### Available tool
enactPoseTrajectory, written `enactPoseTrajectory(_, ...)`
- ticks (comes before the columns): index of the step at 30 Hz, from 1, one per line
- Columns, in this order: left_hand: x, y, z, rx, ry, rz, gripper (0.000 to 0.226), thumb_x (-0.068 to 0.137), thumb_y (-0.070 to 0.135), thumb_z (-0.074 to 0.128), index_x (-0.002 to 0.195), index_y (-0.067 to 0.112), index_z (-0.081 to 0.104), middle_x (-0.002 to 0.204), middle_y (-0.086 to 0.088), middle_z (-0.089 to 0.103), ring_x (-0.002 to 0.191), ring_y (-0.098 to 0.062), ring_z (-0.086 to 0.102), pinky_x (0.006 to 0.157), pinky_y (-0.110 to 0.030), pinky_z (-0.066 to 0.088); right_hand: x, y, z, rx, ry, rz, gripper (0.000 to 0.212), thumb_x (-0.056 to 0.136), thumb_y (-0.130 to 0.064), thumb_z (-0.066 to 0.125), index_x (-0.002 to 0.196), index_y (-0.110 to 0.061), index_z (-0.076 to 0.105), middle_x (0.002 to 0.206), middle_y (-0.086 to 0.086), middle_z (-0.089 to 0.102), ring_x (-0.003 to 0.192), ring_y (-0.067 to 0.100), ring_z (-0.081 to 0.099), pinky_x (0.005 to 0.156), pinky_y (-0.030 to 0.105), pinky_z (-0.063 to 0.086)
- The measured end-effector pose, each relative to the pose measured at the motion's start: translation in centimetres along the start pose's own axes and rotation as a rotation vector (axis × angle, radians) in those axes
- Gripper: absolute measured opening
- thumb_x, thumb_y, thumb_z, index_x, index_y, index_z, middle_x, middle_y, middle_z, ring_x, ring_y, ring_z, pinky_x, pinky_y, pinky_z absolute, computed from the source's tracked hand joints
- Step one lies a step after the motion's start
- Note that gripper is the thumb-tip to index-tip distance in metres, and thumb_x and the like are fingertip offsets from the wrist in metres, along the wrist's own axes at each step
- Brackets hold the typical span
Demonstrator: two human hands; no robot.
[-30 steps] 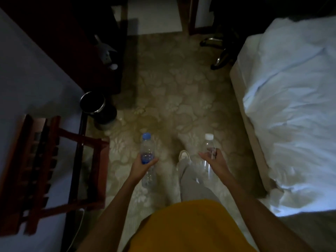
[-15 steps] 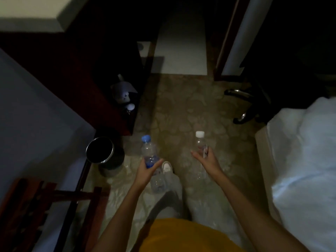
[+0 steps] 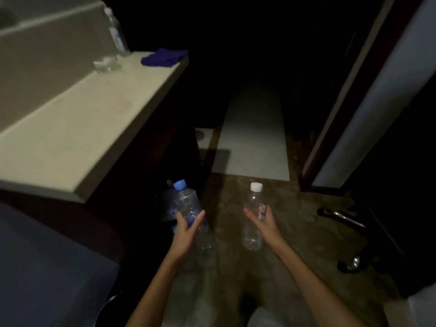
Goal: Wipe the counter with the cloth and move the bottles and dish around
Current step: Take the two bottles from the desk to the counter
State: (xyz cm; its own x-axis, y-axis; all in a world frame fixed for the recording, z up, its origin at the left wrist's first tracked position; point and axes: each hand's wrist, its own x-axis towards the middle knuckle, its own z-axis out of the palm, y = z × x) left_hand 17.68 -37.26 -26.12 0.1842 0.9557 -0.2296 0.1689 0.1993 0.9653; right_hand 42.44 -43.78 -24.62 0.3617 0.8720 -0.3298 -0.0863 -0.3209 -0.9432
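Carrying two bottles toward the bench.

Left hand (image 3: 188, 228) grips the blue-cap bottle (image 3: 188, 208), right hand (image 3: 264, 223) the white-cap bottle (image 3: 253, 215), both over the floor. Next, I judge: set them on the bench (image 3: 77, 128), where cloth (image 3: 162, 57), dish (image 3: 106, 63) and third bottle (image 3: 116, 34) wait.

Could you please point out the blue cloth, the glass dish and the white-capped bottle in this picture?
blue cloth (image 3: 164, 57), head view, middle of the crumpled fabric.
glass dish (image 3: 105, 63), head view, its rim on the counter.
white-capped bottle (image 3: 253, 208), head view, clear body above the hand.
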Motion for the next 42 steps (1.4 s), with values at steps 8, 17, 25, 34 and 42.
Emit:
enactPoseTrajectory(8, 22.0, 15.2, -0.1, -0.067, 0.15, 0.257, 0.056, 0.095, 0.036, 0.069, 0.133, 0.016, 0.034, 0.127, -0.002, 0.053, 0.111, 0.001, 0.064, 0.088, -0.021, 0.057, 23.7, -15.6, 6.4, 0.012, -0.201, -0.231, 0.047, 0.092, -0.032, 0.075, 0.129, -0.023, 0.047, 0.117, -0.006, 0.066, 0.108, 0.012, 0.065, 0.097, 0.035, 0.052)
enactPoseTrajectory(17, 39.3, 32.8, -7.6, -0.074, 0.492, 0.514, 0.043, 0.101, 0.026, 0.062, 0.133, 0.015, 0.034, 0.123, 0.008, 0.054, 0.106, 0.003, 0.062, 0.083, -0.013, 0.052, 43.2, -36.5, 17.1, -0.013, -0.411, -0.515, 0.053, 0.087, -0.036, 0.077, 0.129, -0.019, 0.05, 0.116, -0.005, 0.07, 0.111, 0.011, 0.068, 0.108, 0.041, 0.051)
enactPoseTrajectory(25, 52.2, 39.0, -19.2, 0.007, 0.707, 0.551, 0.053, 0.099, 0.036, 0.068, 0.136, 0.02, 0.034, 0.139, -0.006, 0.055, 0.124, -0.013, 0.061, 0.097, -0.027, 0.056, 55.1, -48.0, 32.5, -0.063, -0.615, -0.706, 0.058, 0.092, -0.033, 0.075, 0.137, -0.01, 0.047, 0.137, 0.005, 0.06, 0.125, 0.014, 0.059, 0.091, 0.007, 0.046)
enactPoseTrajectory(34, 61.6, 40.9, -26.3, 0.017, 0.805, 0.473, 0.064, 0.095, 0.032, 0.073, 0.141, 0.012, 0.033, 0.137, -0.007, 0.055, 0.127, -0.019, 0.06, 0.108, -0.049, 0.053, 63.2, -53.0, 44.9, -0.121, -0.849, -0.69, 0.099, 0.067, -0.074, 0.077, 0.141, -0.021, 0.038, 0.145, -0.001, 0.058, 0.131, 0.016, 0.059, 0.111, 0.047, 0.049)
enactPoseTrajectory(42, 66.7, 40.3, -27.3, 0.082, 0.875, 0.393, 0.069, 0.093, 0.039, 0.072, 0.143, 0.018, 0.03, 0.138, -0.008, 0.056, 0.126, -0.019, 0.063, 0.107, -0.05, 0.053, 67.8, -51.3, 51.2, -0.131, -1.064, -0.631, 0.089, 0.072, -0.056, 0.078, 0.146, -0.025, 0.041, 0.142, -0.002, 0.058, 0.131, 0.015, 0.058, 0.109, 0.044, 0.05)
